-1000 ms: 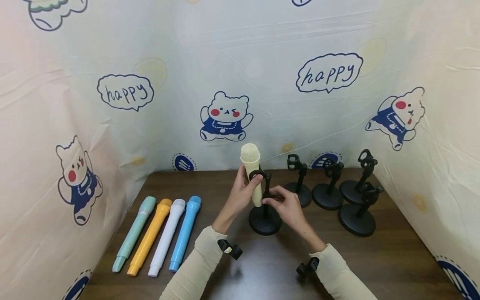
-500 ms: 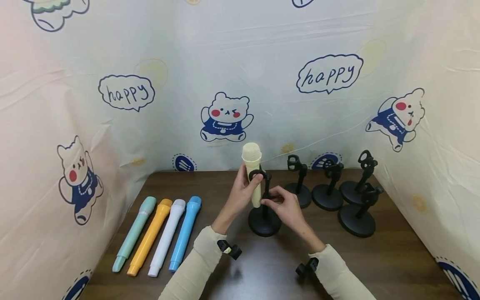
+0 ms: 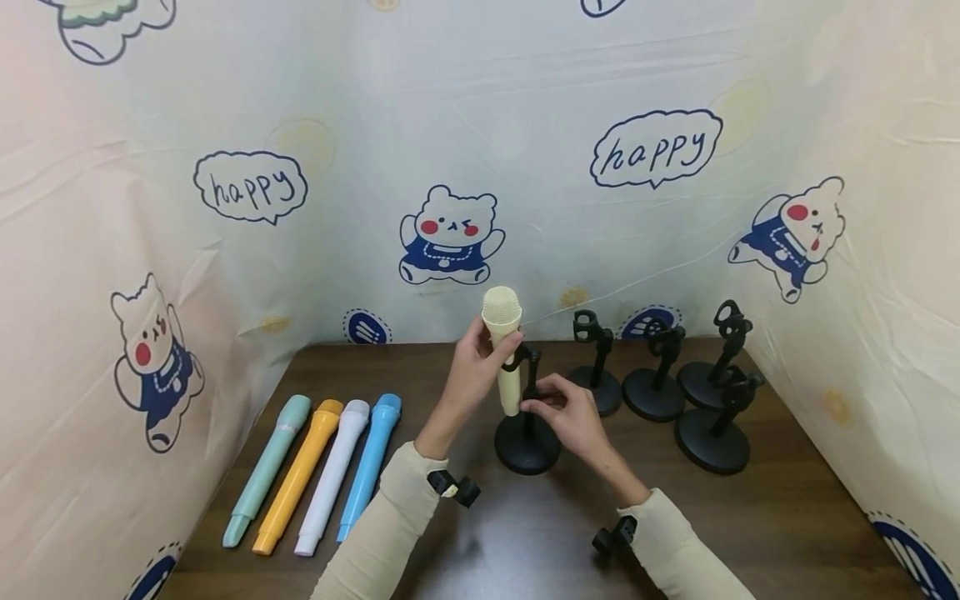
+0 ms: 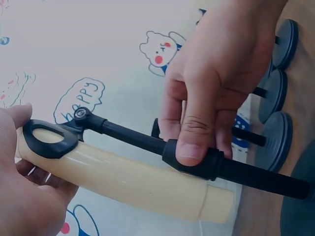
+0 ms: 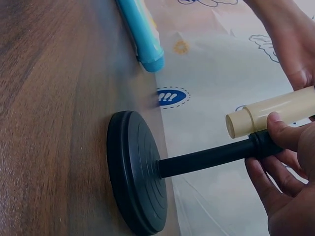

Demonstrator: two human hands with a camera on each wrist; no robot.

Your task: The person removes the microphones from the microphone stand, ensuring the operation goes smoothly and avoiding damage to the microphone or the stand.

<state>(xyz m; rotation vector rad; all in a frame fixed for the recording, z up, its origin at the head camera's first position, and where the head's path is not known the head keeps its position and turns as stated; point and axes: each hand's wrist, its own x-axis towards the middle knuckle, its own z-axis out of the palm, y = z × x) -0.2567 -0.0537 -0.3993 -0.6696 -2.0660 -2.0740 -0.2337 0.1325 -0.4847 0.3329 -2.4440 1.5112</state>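
A cream microphone [image 3: 509,387] sits tilted through the clip [image 4: 51,139] of a black microphone stand [image 3: 527,446]. My left hand [image 3: 471,367] grips the microphone just below its mesh head, above the clip. With thumb and fingers my right hand [image 3: 567,412] pinches the collar [image 4: 192,160] partway up the stand's pole. The round base [image 5: 135,172] rests on the table, seen in the right wrist view. Below the clip, the microphone's lower end [image 5: 241,123] hangs free beside the pole.
On the left lie a green microphone [image 3: 267,471], an orange one [image 3: 298,475], a white one [image 3: 333,477] and a blue one [image 3: 371,467], side by side. Several black stands, including one at the front [image 3: 712,437], occupy the right of the wooden table [image 3: 540,542]. A printed cloth [image 3: 540,250] hangs behind.
My left hand has shifted slightly up and left along the microphone, from the clip toward the mesh head. The right hand keeps its pinch on the collar.
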